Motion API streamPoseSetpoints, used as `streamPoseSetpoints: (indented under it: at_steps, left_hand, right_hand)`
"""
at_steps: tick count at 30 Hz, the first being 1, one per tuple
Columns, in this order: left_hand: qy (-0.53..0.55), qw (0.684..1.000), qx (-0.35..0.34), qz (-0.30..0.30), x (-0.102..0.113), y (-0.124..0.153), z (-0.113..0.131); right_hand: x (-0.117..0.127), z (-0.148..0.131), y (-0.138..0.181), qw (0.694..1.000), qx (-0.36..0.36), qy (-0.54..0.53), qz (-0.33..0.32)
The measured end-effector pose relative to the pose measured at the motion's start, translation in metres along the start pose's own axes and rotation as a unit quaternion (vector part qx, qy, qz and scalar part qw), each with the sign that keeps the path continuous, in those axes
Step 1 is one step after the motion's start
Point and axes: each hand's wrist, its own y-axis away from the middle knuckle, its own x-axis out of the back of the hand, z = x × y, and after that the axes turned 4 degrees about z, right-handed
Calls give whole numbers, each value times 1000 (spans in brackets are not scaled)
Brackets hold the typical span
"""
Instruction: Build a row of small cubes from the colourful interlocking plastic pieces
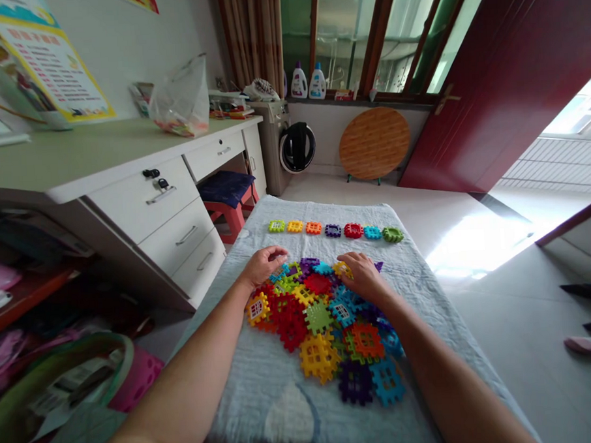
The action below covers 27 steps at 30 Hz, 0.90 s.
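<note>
A pile of colourful interlocking plastic tiles (324, 325) lies on a pale blue-grey cloth (263, 386). Beyond it, a row of several single tiles (333, 231) runs left to right: green, yellow, orange, purple, red, blue, green. My left hand (264, 263) rests on the pile's far left edge, fingers curled over a blue tile. My right hand (360, 275) lies palm down on the pile's far right side, fingers bent onto the tiles. Whether either hand grips a tile is hidden.
A white desk with drawers (167, 207) stands to the left, a red stool (229, 211) under it. A plastic bag (180, 99) sits on the desk. A washing machine (287, 147) and a round wooden tabletop (374, 143) stand at the far wall. A dark red door (504, 75) is at right.
</note>
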Motion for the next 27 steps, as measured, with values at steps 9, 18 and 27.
streamPoseSetpoints:
  at_steps: [9,18,27]
  left_hand:
    - [-23,999,-25,4,5,-3,1]
    - [-34,998,5,-46,11,1,4]
    - [-53,998,4,-19,20,-4,1]
  right_hand:
    - [-1,5,7,1000,3,-7,-8]
    - [3,10,11,994,-12,-96,50]
    - [9,2,9,961,-99,-233,109]
